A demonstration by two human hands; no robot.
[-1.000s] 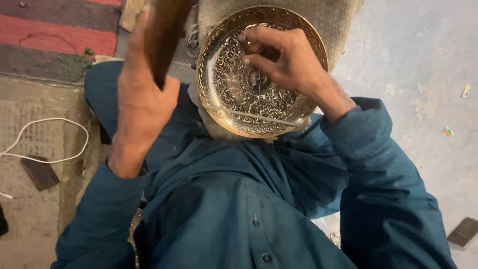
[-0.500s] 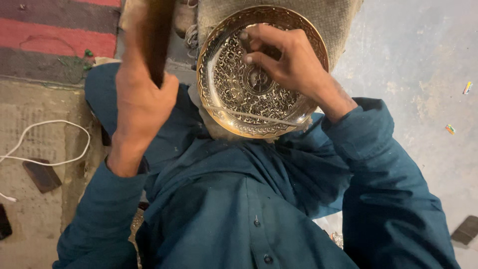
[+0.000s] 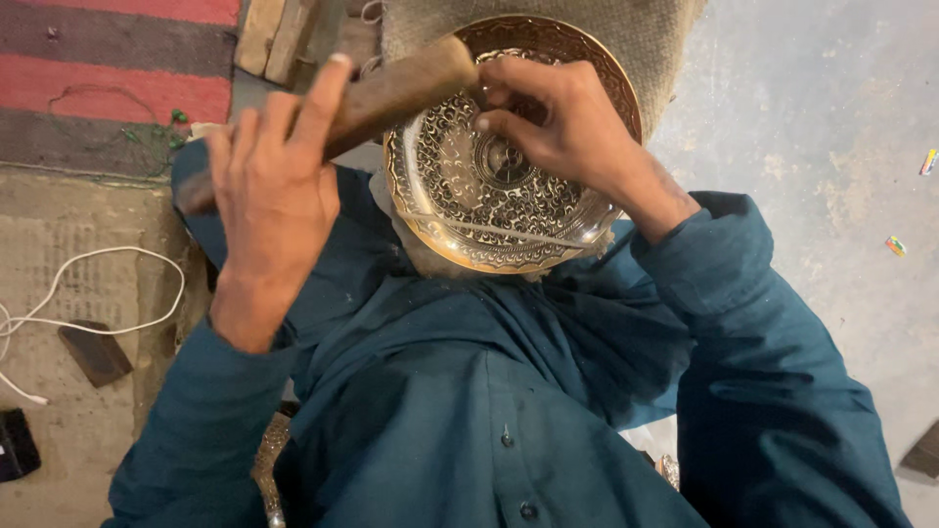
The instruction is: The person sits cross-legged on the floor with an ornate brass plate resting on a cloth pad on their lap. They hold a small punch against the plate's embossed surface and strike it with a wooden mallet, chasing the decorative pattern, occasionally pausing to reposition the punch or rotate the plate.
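Wooden mallet [image 3: 391, 98] in left hand [image 3: 274, 196]; right hand [image 3: 558, 127] on brass plate [image 3: 469, 215].

Looking straight down at a round engraved brass plate [image 3: 494, 186], shiny, packed with fine pattern, propped on coarse burlap [image 3: 636, 39]. Left hand [image 3: 274, 196] wrapped around a brown wooden mallet [image 3: 391, 93], head of it angled over the plate's upper left rim. Right hand [image 3: 558, 122] pinched over the plate's middle, fingertips [image 3: 484, 124] down near the centre boss; whatever's held there too hidden to make out. Teal sleeves and shirt [image 3: 469, 411] filling the bottom. White cable [image 3: 88, 293] on the floor at left, striped red rug [image 3: 98, 59] up top.
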